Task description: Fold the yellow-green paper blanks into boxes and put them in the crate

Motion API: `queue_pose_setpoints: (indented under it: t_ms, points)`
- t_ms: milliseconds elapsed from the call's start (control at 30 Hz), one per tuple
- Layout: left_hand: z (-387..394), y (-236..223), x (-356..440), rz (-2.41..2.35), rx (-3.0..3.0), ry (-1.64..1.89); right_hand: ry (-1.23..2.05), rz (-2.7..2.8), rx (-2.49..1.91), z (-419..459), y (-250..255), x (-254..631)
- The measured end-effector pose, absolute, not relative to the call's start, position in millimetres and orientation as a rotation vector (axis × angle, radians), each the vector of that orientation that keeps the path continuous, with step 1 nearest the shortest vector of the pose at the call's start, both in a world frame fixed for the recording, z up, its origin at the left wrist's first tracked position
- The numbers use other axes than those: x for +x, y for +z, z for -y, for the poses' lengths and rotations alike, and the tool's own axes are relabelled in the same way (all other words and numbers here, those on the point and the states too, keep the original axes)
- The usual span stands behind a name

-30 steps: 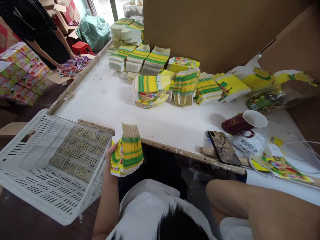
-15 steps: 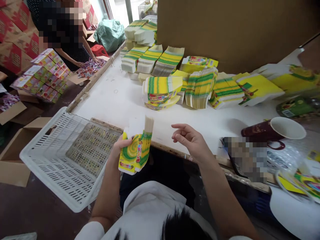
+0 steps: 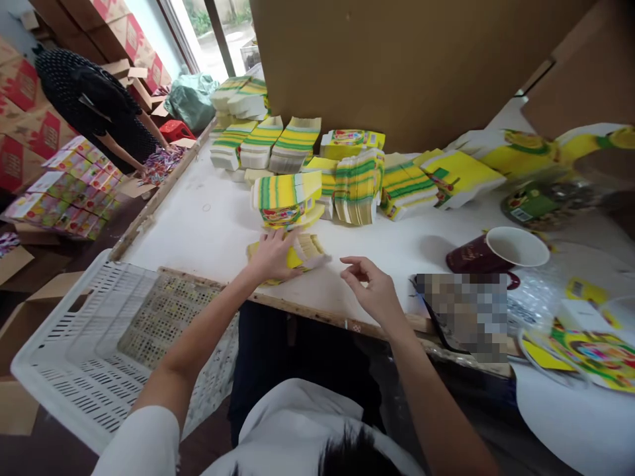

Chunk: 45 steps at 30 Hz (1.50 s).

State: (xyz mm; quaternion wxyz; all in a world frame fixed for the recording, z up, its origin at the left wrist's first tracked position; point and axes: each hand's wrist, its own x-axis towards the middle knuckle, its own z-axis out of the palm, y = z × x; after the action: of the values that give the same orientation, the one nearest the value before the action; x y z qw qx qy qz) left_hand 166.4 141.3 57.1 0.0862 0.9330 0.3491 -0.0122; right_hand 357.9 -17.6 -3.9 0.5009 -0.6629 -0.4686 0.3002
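My left hand [image 3: 272, 254] lies on a small stack of flat yellow-and-green carton blanks [image 3: 306, 249] resting on the white table [image 3: 198, 221], fingers wrapped over its near end. My right hand [image 3: 371, 291] hovers a little to the right of that stack above the table's front edge, fingers loosely curled and apart, holding nothing. Just behind the stack stands a taller pile of the same blanks [image 3: 286, 195]. More piles of blanks [image 3: 357, 185] spread along the back of the table.
A white slatted plastic crate [image 3: 74, 344] sits at my left, below the table edge. A maroon mug [image 3: 489, 251] lies on its side at the right near a blurred flat object. A tall cardboard sheet [image 3: 397, 59] stands behind. Another person [image 3: 94, 109] works at far left among boxes.
My left hand carried the stack of blanks from in front of my chest forward onto the table and laid it flat. My right hand came into view and moved forward slightly.
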Motion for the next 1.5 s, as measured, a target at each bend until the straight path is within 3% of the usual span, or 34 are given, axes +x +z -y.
queue_pose_setpoints:
  t_ms: [233, 433, 967, 1500]
  points:
    - [-142, 41, 164, -0.951, 2.877, -0.159, 0.423, 1.744, -1.795, -12, 9, 348]
    - [-133, 36, 155, -0.909, 2.825, -0.079, 0.649, 2.015, -1.837, -50, 4, 325]
    - [-148, 39, 100, -1.033, 2.614, -0.159, 0.6, 2.186, -1.824, -56, -4, 325]
    - [-151, 26, 92, -0.841, 2.457, 0.16, 0.65, 2.098, -1.776, -55, -9, 325]
